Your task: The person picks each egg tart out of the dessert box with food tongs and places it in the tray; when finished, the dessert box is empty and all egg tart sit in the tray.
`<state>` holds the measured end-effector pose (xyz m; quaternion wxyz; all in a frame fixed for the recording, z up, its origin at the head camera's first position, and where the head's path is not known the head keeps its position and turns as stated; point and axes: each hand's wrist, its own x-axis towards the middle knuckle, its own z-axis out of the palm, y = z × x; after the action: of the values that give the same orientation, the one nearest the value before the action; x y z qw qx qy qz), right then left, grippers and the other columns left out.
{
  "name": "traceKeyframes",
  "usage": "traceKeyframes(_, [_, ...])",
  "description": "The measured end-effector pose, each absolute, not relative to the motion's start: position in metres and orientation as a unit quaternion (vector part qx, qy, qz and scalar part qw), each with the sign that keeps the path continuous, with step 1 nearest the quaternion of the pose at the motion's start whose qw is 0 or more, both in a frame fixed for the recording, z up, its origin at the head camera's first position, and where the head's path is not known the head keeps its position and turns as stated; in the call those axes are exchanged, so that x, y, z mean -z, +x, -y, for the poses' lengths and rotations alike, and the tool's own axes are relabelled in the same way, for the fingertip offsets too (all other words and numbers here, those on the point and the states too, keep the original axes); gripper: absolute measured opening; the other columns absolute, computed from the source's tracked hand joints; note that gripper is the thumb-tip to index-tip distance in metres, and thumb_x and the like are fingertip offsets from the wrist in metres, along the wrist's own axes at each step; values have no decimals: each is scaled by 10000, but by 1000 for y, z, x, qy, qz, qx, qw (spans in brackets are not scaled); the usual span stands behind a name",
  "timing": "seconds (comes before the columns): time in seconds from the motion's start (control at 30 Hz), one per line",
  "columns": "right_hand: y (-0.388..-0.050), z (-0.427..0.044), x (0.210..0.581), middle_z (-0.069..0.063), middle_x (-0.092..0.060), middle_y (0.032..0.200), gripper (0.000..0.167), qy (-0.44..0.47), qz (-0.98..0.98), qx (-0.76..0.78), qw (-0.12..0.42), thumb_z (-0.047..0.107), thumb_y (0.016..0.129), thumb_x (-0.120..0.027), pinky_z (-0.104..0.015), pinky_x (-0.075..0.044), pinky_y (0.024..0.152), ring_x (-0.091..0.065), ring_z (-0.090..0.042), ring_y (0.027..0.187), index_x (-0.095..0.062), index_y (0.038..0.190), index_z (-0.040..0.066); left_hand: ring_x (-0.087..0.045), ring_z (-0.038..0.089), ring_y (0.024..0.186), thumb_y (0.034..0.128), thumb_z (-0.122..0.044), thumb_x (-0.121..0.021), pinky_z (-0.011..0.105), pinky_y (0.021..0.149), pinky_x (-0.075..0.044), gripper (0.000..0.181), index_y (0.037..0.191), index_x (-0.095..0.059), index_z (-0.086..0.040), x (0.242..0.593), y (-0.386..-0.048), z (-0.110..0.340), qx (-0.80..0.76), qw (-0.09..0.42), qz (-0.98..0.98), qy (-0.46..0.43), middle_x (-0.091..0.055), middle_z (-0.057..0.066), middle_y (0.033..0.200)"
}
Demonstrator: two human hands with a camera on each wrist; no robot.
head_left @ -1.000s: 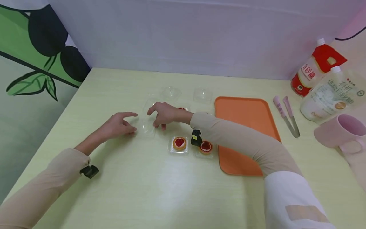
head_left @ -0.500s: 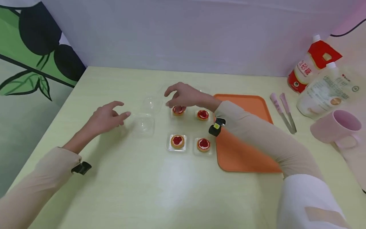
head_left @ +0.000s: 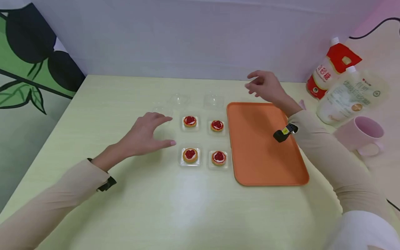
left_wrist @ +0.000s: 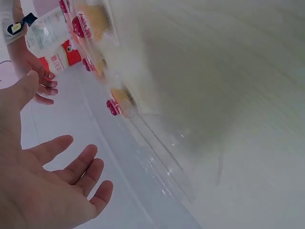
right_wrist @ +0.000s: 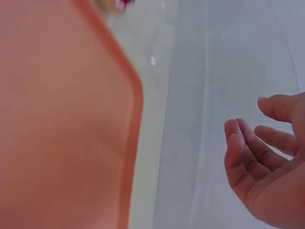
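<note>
Head view: mid-frame, tarts (head_left: 190,155) lie right of the nearer left hand (head_left: 142,134), fingers spread; right hand (head_left: 265,86), upper right, loosely curled.

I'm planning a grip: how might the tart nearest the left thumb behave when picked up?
The tart probably crumbles if squeezed, given its pastry-like rim. Its glossy red topping could smear. Its low, wide shape seems unlikely to tip.

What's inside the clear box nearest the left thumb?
Seen from the head view, the box holds one round tart, its red topping edged with white. The box floor directly beneath the tart is covered, so whatever might lie there can't be seen.
</note>
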<state>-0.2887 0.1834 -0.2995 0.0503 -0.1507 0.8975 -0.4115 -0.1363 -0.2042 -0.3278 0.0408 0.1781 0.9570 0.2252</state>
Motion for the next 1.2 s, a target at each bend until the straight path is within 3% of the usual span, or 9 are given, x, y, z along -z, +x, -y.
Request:
traceKeyframes(0.2, [-296,-246,312,-250,-622,1241,559,-65,-919,387,33,342,992,-596,-141,-504,667,-589,16,763,-476,1437,26,-402,377,1354,834,-452,-764,597,1082,-300,742,1432,-527,-82,336,-158,192,-207,18,-953,220,-499,187,1428])
traceKeyframes(0.4, [-291,-290,333,-282,-537,1337,613,0,-938,345,48,378,992,-575,-149,-461,673,-583,-316,1037,-431,1456,4,-344,387,1386,814,-448,-782,616,1095,-264,789,1455,-494,-89,348,-192,184,-183,50,-954,231,-451,184,1456])
traceKeyframes(0.53, [-285,-307,344,-309,-499,1383,657,18,-945,320,65,400,994,-564,-324,-540,864,-521,-440,1179,-386,1482,-2,-321,387,1394,797,-475,-794,618,1102,-249,828,1463,-482,-94,353,-209,175,-152,67,-956,241,-446,178,1457])
traceKeyframes(0.63, [-281,-314,349,-314,-455,1431,715,30,-944,319,78,437,985,-566,-552,-499,995,-485,-469,1223,-344,1506,1,-323,374,1388,790,-491,-799,602,1102,-254,848,1469,-477,-98,354,-217,169,-136,75,-958,243,-449,174,1461])
traceKeyframes(0.7, [-279,-317,351,-318,-430,1453,744,34,-944,319,80,457,975,-572,-617,-462,1011,-464,-485,1242,-336,1508,-5,-325,368,1382,787,-495,-800,593,1099,-258,857,1472,-473,-100,354,-220,166,-128,82,-959,239,-449,172,1463])
traceKeyframes(1.07, [-276,-327,364,-367,-407,1436,706,46,-952,286,96,359,951,-639,-639,-401,1026,-415,-507,1225,-376,1457,-58,-329,369,1378,799,-488,-790,588,1095,-266,853,1474,-466,-80,351,-224,163,-112,106,-965,211,-458,170,1464])
traceKeyframes(1.2, [-274,-332,368,-365,-440,1376,697,41,-965,249,76,331,930,-660,-631,-365,997,-403,-501,1190,-397,1427,-82,-348,371,1370,803,-478,-791,584,1087,-283,846,1472,-468,-74,351,-226,163,-114,112,-965,206,-471,173,1466])
